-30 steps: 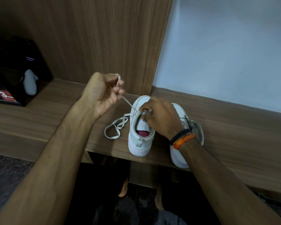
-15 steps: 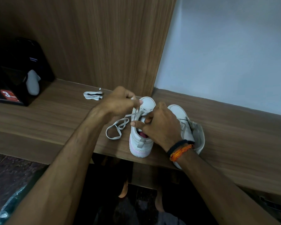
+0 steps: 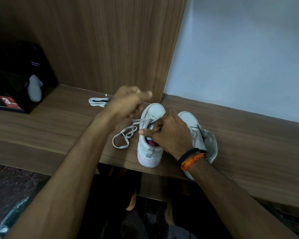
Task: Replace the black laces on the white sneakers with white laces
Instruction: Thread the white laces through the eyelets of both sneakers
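Head view, sole view on record.

Item 1: left sneaker, white, upright on the wooden surface, toe toward the wall. A white lace runs from its front eyelets and lies in loose loops on the surface just beside it. No black lace is visible on this shoe. Judged partly relaced; upper eyelets hidden by the hand.

Item 2: right sneaker, white, just beside the first, tongue area open. A thin dark line crosses its upper; whether this is a remaining black lace cannot be told. Judged not yet relaced.

Item 3: second white lace bundle, folded, lying near the back panel, well apart from the shoes; untouched, presumably for item 2.

Item 4: left hand, blurred, fingers curled above the lace; the grip appears to pinch the lace end, though contact is not sharp.

Item 5: right hand, fingers curled onto the left sneaker's throat, grip holding the shoe steady.

Item 6: black box, far left on the surface.

Estimate: less than half done.
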